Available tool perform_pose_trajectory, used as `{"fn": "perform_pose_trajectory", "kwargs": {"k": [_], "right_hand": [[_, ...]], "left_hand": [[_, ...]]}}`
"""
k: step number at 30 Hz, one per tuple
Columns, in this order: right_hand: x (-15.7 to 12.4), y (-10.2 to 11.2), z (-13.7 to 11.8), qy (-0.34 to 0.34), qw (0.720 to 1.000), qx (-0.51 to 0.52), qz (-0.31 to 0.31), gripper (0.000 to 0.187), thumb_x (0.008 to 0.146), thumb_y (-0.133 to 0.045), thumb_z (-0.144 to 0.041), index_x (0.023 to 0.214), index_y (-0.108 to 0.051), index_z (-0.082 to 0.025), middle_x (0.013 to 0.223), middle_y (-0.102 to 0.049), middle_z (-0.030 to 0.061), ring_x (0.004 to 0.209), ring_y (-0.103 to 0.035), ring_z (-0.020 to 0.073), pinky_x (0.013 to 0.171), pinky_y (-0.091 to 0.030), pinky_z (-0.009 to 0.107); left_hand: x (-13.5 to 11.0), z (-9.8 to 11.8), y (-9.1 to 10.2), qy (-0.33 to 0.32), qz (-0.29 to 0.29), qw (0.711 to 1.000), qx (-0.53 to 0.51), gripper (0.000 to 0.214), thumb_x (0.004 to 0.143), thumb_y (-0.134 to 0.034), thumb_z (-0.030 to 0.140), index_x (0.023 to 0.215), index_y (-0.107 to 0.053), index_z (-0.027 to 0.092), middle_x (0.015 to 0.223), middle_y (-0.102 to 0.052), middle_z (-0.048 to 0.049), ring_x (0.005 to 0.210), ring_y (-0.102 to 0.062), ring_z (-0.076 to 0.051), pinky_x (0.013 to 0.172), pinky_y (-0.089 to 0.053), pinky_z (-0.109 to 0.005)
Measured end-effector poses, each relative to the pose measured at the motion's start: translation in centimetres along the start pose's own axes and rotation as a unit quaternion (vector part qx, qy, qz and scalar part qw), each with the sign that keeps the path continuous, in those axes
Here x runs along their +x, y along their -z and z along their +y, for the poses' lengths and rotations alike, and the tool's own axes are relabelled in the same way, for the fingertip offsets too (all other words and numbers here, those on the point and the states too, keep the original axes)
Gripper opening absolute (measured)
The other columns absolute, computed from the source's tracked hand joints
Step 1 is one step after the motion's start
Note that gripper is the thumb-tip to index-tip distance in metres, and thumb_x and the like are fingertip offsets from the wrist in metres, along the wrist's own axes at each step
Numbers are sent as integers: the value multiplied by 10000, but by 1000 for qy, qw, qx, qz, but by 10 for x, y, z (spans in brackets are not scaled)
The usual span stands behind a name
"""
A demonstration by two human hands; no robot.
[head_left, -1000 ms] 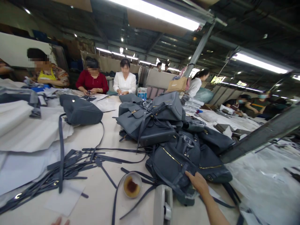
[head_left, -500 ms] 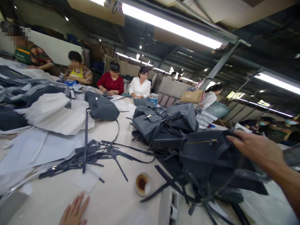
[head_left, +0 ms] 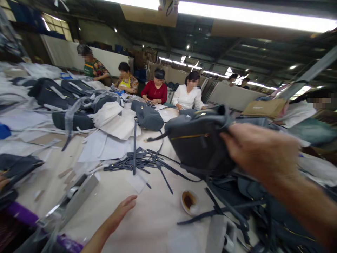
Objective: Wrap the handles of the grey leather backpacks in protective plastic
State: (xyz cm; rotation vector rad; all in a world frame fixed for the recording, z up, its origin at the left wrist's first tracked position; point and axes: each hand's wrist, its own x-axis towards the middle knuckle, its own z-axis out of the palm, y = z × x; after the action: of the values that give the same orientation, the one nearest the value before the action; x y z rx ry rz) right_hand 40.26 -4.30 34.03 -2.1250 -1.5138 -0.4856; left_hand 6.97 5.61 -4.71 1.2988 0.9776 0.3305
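Observation:
My right hand [head_left: 259, 151] grips a dark grey leather backpack [head_left: 198, 140] with a gold zip and holds it lifted above the table, straps dangling below it. My left hand [head_left: 122, 211] hovers open, fingers stretched out, just over the cream tabletop [head_left: 147, 225] near the front edge and touches nothing. A tangle of loose grey straps [head_left: 142, 161] lies on the table between the two hands. More grey bags [head_left: 263, 196] lie piled under my right arm.
A small cup of brown liquid [head_left: 189, 202] stands near the bag's hanging straps. A grey tape dispenser [head_left: 223, 235] sits at the front edge. White paper sheets [head_left: 110, 137] and other bags [head_left: 147, 117] cover the left. Several seated people [head_left: 155, 91] work at the far end.
My right hand has lifted the backpack off the pile and carried it up and leftward. My left hand has come forward over the table. The view has turned left.

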Motion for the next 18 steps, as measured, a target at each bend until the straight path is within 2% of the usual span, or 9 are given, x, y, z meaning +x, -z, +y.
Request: {"fn": "perform_pose_trajectory", "kwargs": {"k": [2, 3, 5, 7, 8, 10, 12, 15, 18], "right_hand": [[-35, -75, -49, 202, 974, -100, -5, 239, 906, -455, -153, 727, -612, -174, 696, -635, 107, 703, -600, 224, 639, -365, 317], [-57, -112, -70, 237, 967, -95, -21, 269, 877, -431, -49, 718, -602, -182, 674, -633, 80, 640, -579, 207, 605, -358, 311], [-105, -179, -104, 285, 955, -63, -42, 313, 849, -411, 11, 694, -581, -202, 624, -630, 34, 553, -553, 198, 548, -357, 307], [-152, -227, -129, 312, 948, -26, -58, 307, 845, -422, 9, 680, -560, -210, 589, -615, 21, 529, -550, 207, 534, -376, 317], [-173, -242, -140, 318, 946, -7, -62, 276, 836, -449, -3, 685, -559, -207, 581, -610, 29, 521, -547, 215, 531, -388, 327], [-206, -258, -155, 316, 945, 24, -76, 205, 802, -500, -8, 762, -595, -186, 637, -639, 53, 552, -565, 229, 535, -417, 344], [-226, -259, -163, 313, 944, 52, -87, 191, 760, -538, -7, 812, -620, -171, 667, -657, 62, 571, -583, 235, 532, -443, 352], [-236, -250, -162, 315, 937, 106, -106, 181, 741, -582, -65, 864, -647, -182, 714, -698, 67, 611, -628, 250, 540, -494, 362], [-231, -233, -147, 303, 917, 208, -155, 172, 780, -595, -241, 942, -652, -246, 887, -746, 62, 713, -679, 268, 578, -549, 378]], "left_hand": [[-15, 12, -3, 38, -37, 975, -216, 774, 700, -620, 694, 1296, -549, 205, 1466, -448, -158, 1357, -399, -320, 1074, -354, -483], [-21, 17, -6, 56, -62, 950, -300, 805, 665, -652, 707, 1292, -539, 214, 1425, -491, -159, 1316, -451, -316, 1029, -400, -474], [-31, 25, -14, 74, -88, 900, -421, 782, 671, -638, 728, 1275, -532, 242, 1287, -600, -137, 1205, -552, -295, 936, -464, -463], [-36, 31, -21, 73, -82, 864, -491, 678, 723, -590, 726, 1195, -576, 239, 1057, -689, -92, 1019, -645, -263, 851, -499, -439], [-37, 34, -23, 73, -74, 854, -510, 622, 740, -590, 707, 1118, -614, 214, 946, -703, -74, 928, -667, -248, 829, -506, -420], [-37, 40, -25, 83, -46, 847, -523, 536, 747, -632, 650, 948, -665, 155, 816, -707, -70, 846, -679, -239, 839, -505, -386], [-37, 45, -25, 89, 5, 857, -507, 476, 727, -696, 577, 888, -681, 129, 807, -726, -87, 866, -685, -253, 879, -495, -370], [-37, 50, -25, 56, 92, 876, -470, 473, 668, -789, 441, 1005, -678, 129, 878, -751, -94, 909, -692, -267, 894, -492, -369], [-39, 51, -22, 39, 130, 885, -445, 536, 638, -817, 379, 1086, -653, 134, 954, -752, -104, 909, -694, -260, 835, -508, -350]]}}
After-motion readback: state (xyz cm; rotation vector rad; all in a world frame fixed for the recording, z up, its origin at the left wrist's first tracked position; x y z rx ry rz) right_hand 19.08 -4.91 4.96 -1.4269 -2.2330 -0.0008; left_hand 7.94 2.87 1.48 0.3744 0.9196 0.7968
